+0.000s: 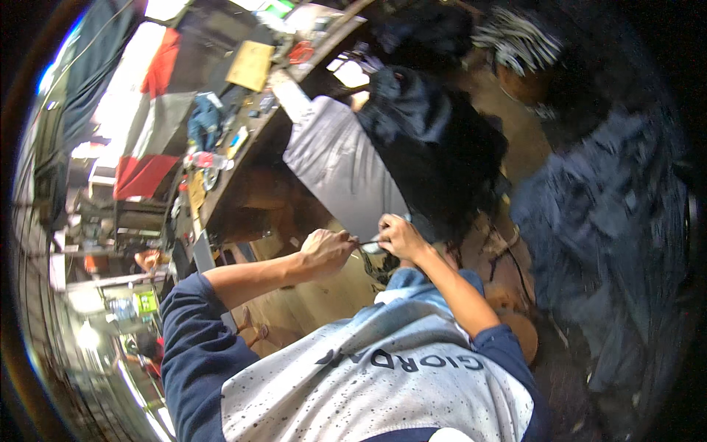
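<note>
In front of my body both hands are closed near each other. My left hand (328, 250) is in a fist round one end of a thin dark strip (367, 241); its exact kind is too small to make out. The fingers of my right hand (400, 236) are pinched at the strip's other end. A small whitish piece (373, 248) shows just under the strip. Past my hands slopes a long board covered in grey cloth (350, 166), its near end close to my right fingers. Black garments (434, 132) are heaped against the board's right side.
A cluttered wooden bench (243, 144) stands at the left, bearing a yellow piece of card (250, 65) and small items. Dark blue cloth (604, 243) is piled at the right. Striped cloth (519, 44) lies at the far right. A red and white cloth (151, 118) hangs beyond the bench.
</note>
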A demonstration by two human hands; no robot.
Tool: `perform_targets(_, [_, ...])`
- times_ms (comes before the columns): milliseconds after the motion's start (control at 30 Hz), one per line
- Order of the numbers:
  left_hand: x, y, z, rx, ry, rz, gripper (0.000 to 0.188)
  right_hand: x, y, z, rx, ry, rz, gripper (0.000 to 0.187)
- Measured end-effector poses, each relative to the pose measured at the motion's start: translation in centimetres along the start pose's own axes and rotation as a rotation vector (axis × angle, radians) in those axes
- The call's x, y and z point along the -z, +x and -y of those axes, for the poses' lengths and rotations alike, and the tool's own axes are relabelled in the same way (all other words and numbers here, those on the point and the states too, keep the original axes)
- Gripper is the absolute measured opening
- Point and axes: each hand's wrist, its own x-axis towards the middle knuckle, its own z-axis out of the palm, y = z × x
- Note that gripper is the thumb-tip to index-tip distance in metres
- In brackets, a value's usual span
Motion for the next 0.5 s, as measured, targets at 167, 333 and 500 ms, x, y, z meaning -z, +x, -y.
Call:
perform_targets(167, [0.4,1.4,4.6,0.311,-1.325,0.567,0.012,0.7,0.1,0.9,0.048,-0.021,0.016,0.013])
perform_targets(333, [0.4,2.1,1.1,-0.077,0.021,0.043,0.019,0.6,0.5,1.2,0.006,-0.117,0.056,0.013])
perform_targets(500, [0.7,2.8,1.0,-0.099,-0.035,0.060,0.016,1.0,0.7,1.2,0.021,-0.095,0.104,0.015])
